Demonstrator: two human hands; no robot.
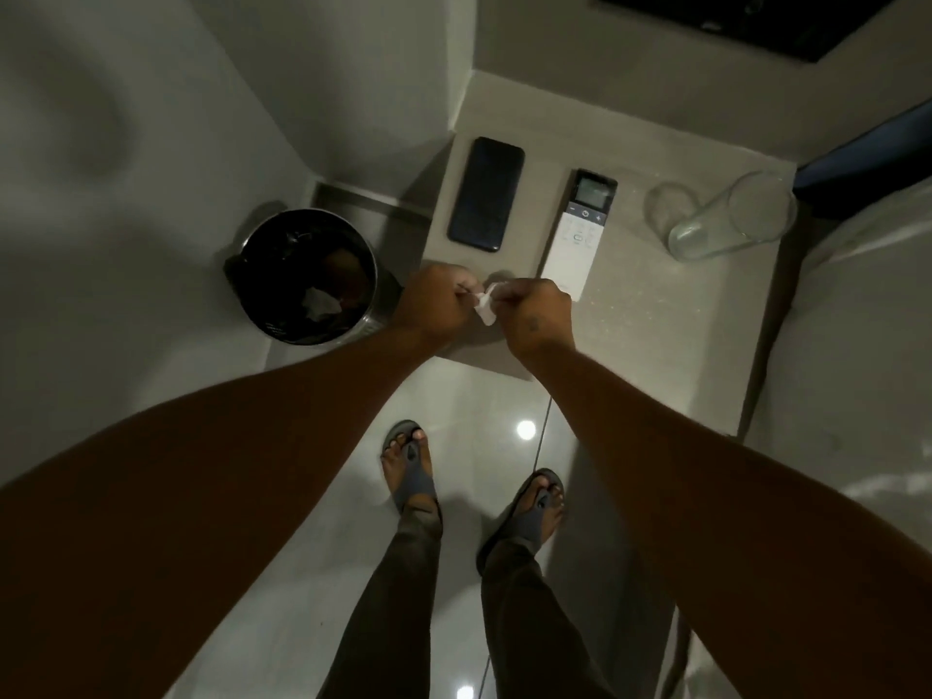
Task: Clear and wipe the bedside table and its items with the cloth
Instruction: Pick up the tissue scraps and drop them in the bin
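Observation:
A small white cloth [486,309] hangs pinched between my left hand [438,304] and my right hand [537,312], just above the near left edge of the beige bedside table [655,315]. On the table lie a black phone [485,194] at the left, a white remote control [577,234] with a small screen in the middle, and an upright clear glass [731,216] at the right. Both hands are closed on the cloth, fingers curled.
A round black bin [302,274] with a white crumpled scrap inside stands on the floor left of the table. A bed edge [857,345] runs along the right. My feet in grey sandals [418,476] stand on a glossy tiled floor.

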